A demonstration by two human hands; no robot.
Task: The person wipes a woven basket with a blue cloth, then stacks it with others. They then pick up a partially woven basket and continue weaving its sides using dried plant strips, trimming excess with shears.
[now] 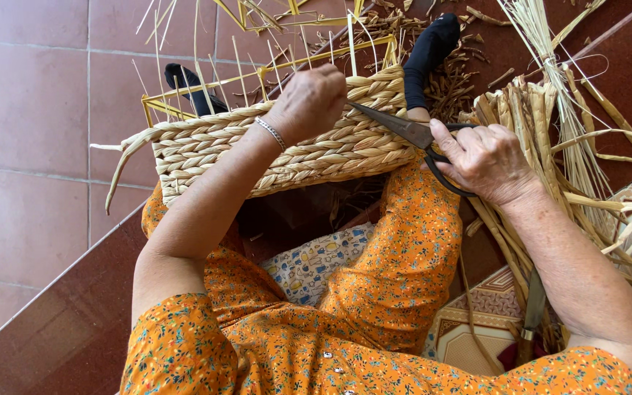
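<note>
Floor: red tiled floor (pixel 34 110) lies at left.
Basket: half-woven straw basket (pixel 206 150) rests across the person's knees, yellow frame and bare spokes rising from its rim.
Left hand: left hand (pixel 309 99) curls over the basket's top edge, fingers gripping the weave.
Scissors: dark scissors (pixel 404 132) point at the rim.
Right hand: right hand (pixel 488 161) is closed through the scissors' handles.
Straw: loose straw bundle (pixel 572 132) is piled at right.

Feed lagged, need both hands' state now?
Left hand: closed on woven basket rim.
Right hand: closed on scissors.
</note>
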